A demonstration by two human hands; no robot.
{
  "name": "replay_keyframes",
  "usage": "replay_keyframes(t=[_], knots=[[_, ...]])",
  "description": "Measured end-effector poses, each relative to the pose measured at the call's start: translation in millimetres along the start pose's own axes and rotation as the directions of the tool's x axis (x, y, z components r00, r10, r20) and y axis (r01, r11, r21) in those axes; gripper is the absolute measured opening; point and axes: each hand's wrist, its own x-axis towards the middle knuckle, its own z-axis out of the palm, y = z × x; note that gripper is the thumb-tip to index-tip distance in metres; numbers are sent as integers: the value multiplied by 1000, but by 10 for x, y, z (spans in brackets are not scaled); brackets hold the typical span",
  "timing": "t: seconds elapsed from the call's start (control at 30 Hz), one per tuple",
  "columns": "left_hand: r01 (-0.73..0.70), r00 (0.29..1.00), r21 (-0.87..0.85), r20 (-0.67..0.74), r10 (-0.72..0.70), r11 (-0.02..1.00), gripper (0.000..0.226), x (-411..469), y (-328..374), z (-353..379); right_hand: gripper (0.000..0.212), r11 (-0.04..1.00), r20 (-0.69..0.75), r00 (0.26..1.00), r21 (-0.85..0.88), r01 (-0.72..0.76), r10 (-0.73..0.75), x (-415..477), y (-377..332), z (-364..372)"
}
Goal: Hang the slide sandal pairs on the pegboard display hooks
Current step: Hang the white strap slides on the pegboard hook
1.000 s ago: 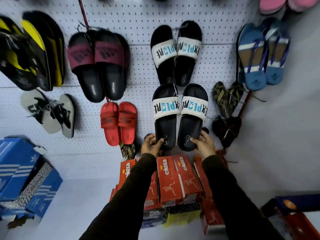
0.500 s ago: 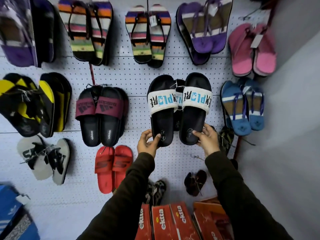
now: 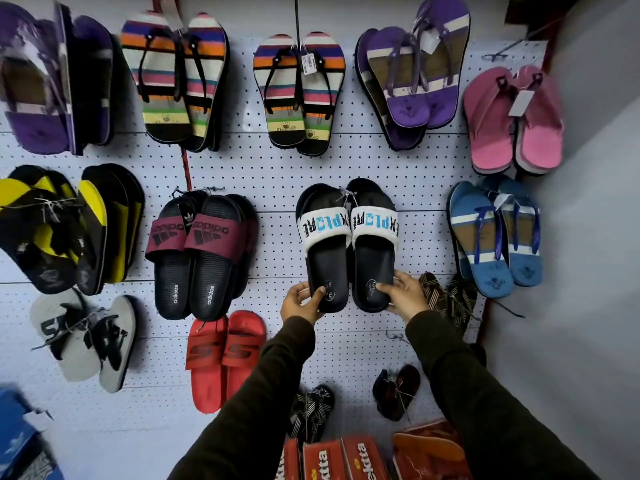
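While both arms reach up, left hand (image 3: 300, 304) and right hand (image 3: 405, 295) each grasp a heel of the black slide pair (image 3: 348, 244), held against the pegboard (image 3: 277, 174), right of the maroon slides (image 3: 202, 252).

Above the fingers (image 3: 384, 288), the white straps (image 3: 374, 227) read "EXPLORE"; left, maroon-strapped slides (image 3: 204, 254) read "adidas"; below, red boxes (image 3: 341, 460) read "ektta".
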Motion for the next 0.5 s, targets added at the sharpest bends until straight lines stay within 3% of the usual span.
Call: replay_keyframes(t=[0.07, 0.13, 0.23, 0.33, 0.4, 0.5], knots=[[8, 1000, -32, -18, -8, 999, 31, 18, -41, 10, 49, 997, 12, 999, -62, 44, -43, 33, 64, 23], [-55, 997, 51, -56, 58, 997, 35, 32, -40, 14, 57, 969, 6, 990, -202, 143, -144, 45, 96, 36], [-309, 941, 286, -47, 336, 907, 51, 54, 2, 7, 68, 811, 0, 885, -401, 426, -465, 52, 109, 37], [-635, 734, 497, 147, 663, 592, 51, 123, 124, 57, 62, 489, 160, 699, -606, 627, -697, 163, 34, 68], [-717, 641, 582, 333, 691, 384, 51, 190, 207, 134, 61, 371, 247, 687, -693, 618, -684, 241, -44, 118], [-691, 649, 709, 527, 548, 137, 60, 309, 248, 208, 62, 294, 330, 746, -768, 568, -578, 332, -77, 171]])
